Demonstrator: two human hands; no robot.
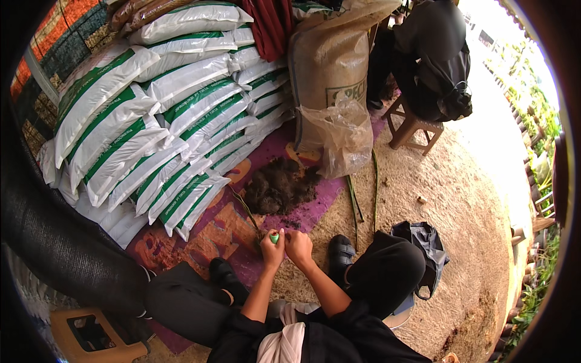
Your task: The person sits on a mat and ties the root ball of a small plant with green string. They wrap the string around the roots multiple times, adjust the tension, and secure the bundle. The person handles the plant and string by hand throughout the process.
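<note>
My left hand (273, 248) is closed around a small tool with a green handle (274, 238), whose working end I cannot make out. Beside it, touching or nearly so, is my right hand (298, 247), with its fingers curled; whether it holds something is hidden. Both hands are low in front of my body, between my knees. A thin green stem (245, 207) runs from near the left hand up toward the sacks. Beyond the hands, a heap of dark fibrous material (277, 186) lies on a purple printed sheet (324, 199).
White and green plastic sacks (195, 102) are stacked at left. A large woven sack (331, 68) stands ahead, with long green stems (353, 204) below it. Another person (426, 59) sits on a brown stool (415, 125). A black plastic bag (426, 254) lies by my right knee.
</note>
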